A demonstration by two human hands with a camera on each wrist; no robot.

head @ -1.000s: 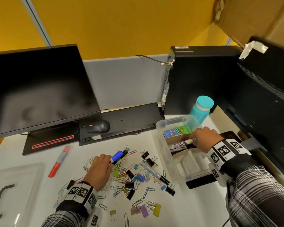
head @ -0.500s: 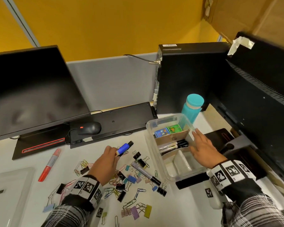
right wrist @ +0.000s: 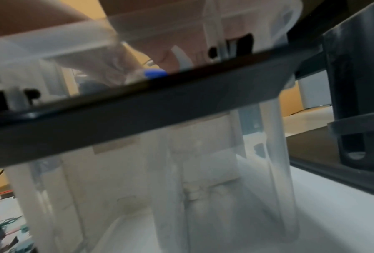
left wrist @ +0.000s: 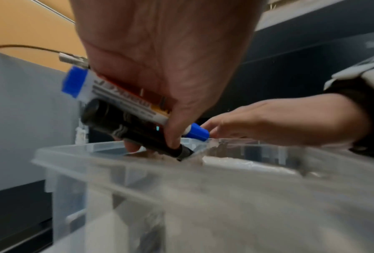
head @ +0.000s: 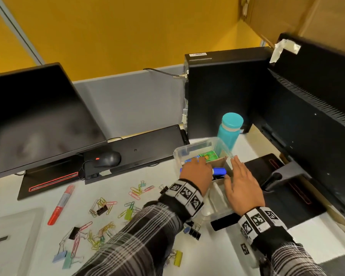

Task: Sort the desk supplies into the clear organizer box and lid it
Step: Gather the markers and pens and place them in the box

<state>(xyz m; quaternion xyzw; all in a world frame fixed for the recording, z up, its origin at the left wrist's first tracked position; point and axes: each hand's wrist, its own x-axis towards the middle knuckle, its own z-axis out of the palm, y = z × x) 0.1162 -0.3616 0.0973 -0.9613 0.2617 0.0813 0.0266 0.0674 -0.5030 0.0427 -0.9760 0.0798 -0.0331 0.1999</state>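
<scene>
The person's left hand (head: 197,172) is over the clear organizer box (head: 179,154), its fingers curled round two markers at once: a blue marker (left wrist: 125,101) with a white printed barrel and a black marker (left wrist: 133,130) just beneath it. In the left wrist view both slant downward, and the black one's tip sits at the box's rim, above a middle compartment bounded by a cardboard divider (head: 220,161). The blue cap (head: 219,171) pokes out to the right of the knuckles in the head view. The right hand (head: 241,186) lies flat on the box's right edge, fingers straight and close together, holding nothing (whether the palm actually presses on the rim cannot be told). The rear compartment holds small blue and green packets (head: 207,156). The box stands on the white desk (head: 217,255), right of centre, with a teal bottle (head: 229,130) just behind it. Left of the box, paper clips and binder clips (head: 104,222) in mixed colours lie scattered over the desk, and a red marker (head: 61,205) lies further left near the monitor stand. The clear lid (head: 14,232) with a dark handle rests at the desk's near-left corner, well apart from the box. A mouse (head: 108,159) sits on the black base behind the clips.
</scene>
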